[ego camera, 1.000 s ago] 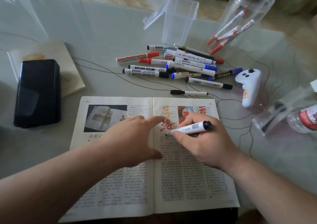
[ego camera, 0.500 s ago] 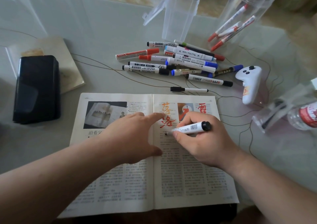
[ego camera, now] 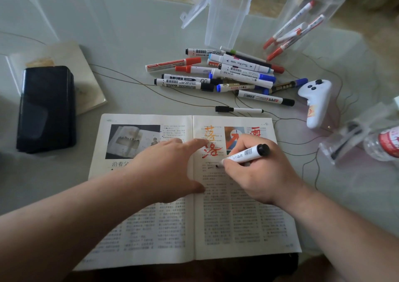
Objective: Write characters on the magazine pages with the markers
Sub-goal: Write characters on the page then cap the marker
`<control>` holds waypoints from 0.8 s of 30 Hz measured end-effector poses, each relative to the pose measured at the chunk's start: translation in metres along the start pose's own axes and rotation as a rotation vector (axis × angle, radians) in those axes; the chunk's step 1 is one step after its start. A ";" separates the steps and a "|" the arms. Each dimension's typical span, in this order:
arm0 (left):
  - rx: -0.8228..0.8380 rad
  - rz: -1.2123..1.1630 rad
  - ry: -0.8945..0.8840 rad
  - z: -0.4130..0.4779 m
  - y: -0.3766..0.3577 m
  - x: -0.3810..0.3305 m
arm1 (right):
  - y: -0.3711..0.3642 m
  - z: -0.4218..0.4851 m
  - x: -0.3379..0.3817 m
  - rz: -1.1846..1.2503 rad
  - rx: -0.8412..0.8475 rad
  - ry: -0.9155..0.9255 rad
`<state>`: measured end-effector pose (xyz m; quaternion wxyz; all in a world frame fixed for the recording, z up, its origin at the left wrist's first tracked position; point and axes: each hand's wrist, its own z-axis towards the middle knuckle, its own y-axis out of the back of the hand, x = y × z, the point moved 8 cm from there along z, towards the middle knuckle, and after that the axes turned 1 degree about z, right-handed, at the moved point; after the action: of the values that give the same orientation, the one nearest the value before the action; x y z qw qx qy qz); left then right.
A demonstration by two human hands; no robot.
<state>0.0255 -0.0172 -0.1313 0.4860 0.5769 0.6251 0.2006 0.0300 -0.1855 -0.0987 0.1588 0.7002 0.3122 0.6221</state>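
An open magazine (ego camera: pixel 151 223) lies at the table's near edge. Orange and red characters (ego camera: pixel 210 143) are written at the top of its right page. My right hand (ego camera: pixel 257 173) grips a white marker with a black end (ego camera: pixel 248 153), its tip touching the right page at a small black dot just below the red character. My left hand (ego camera: pixel 166 169) rests flat across the spine, index finger stretched toward the written characters, pressing the pages down.
Several loose markers (ego camera: pixel 216 74) lie in a pile beyond the magazine. Behind them stand a clear lidded box (ego camera: pixel 226 16) and a clear jar holding red markers (ego camera: pixel 302 22). A black case (ego camera: pixel 46 109) sits left, a white controller (ego camera: pixel 315 102) and a bottle (ego camera: pixel 386 143) right.
The hands hold nearly the same pose. The marker tip has stayed on the right page, where a small black dot now shows; the view shifted slightly.
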 end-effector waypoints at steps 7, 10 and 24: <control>0.000 0.000 0.002 0.000 0.000 0.000 | -0.004 -0.001 0.001 -0.025 0.085 -0.003; -0.001 0.000 0.002 0.000 0.000 0.000 | -0.007 -0.001 -0.001 -0.025 0.120 -0.009; 0.012 -0.002 0.006 0.000 -0.001 -0.001 | 0.002 0.006 -0.006 0.167 0.073 -0.040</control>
<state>0.0246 -0.0183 -0.1314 0.4811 0.5786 0.6282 0.1981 0.0362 -0.1902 -0.1031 0.0867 0.7414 0.2720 0.6073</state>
